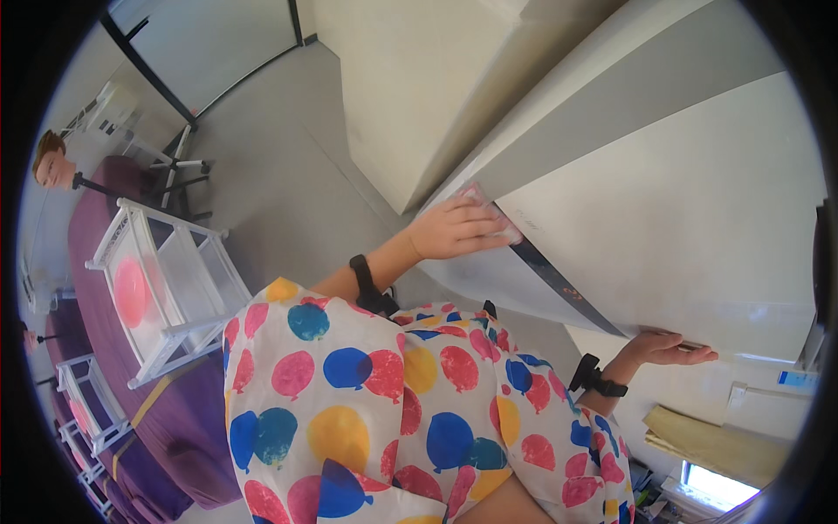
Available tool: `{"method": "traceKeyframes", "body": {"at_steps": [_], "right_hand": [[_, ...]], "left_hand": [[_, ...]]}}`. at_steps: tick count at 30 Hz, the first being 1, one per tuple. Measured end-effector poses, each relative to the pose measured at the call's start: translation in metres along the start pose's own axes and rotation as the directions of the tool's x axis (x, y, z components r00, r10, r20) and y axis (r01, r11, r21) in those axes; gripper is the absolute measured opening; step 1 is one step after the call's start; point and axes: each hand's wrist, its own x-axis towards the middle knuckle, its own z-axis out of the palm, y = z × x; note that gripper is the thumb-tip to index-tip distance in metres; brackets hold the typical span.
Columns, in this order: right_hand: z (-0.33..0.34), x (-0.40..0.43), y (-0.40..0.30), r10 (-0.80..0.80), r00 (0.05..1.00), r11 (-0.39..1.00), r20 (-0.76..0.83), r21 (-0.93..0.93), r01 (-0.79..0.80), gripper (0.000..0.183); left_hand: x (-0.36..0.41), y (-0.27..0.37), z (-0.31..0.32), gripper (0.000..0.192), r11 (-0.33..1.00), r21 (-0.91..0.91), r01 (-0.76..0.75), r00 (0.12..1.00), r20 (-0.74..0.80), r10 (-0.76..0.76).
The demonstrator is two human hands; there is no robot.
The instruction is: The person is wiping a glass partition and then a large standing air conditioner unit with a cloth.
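My left hand [455,226] presses a folded pink-and-white cloth [514,232] against a tall white appliance [674,209], which looks like a floor-standing air conditioner. Under the cloth runs a narrow black display strip [553,272] with lit orange characters. Faint grey lettering shows on the white front beside it. Farther along the appliance's edge, my right hand [671,349] rests palm up with its fingers stretched out. A small dark slot or strip shows between its thumb and fingers; what it belongs to is unclear. Both wrists wear black straps with small devices.
A white trolley [190,288] with a pink basin [131,292] stands at left, beside purple-covered beds [167,419]. A mannequin head [54,160] is mounted on a dark arm. A cream wall corner [406,98] rises behind the appliance. Grey floor [275,144] leads toward a doorway.
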Motion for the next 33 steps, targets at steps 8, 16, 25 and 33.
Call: {"method": "traceKeyframes", "body": {"at_steps": [8,16,25,33], "right_hand": [[0.003,-0.004,-0.001,0.215,0.977,0.959,-0.007,0.192,-0.21,0.061],[-0.004,-0.005,0.006,0.248,0.969,0.938,0.004,0.248,-0.241,0.062],[0.0,-0.017,0.017,0.095,0.995,0.987,0.018,0.13,-0.097,0.059],[0.011,-0.014,-0.02,0.073,0.997,0.989,0.024,0.128,-0.075,0.061]], "left_hand": [[0.036,0.007,0.022,0.031,0.995,-0.088,-0.045,0.973,-0.23,0.023],[-0.04,0.015,0.053,0.036,0.974,-0.2,-0.102,0.989,0.081,0.121],[-0.005,0.012,0.02,0.036,0.98,-0.145,0.133,0.991,0.039,-0.129],[-0.007,0.006,0.031,0.036,0.945,-0.038,0.324,0.916,-0.237,-0.323]]}}
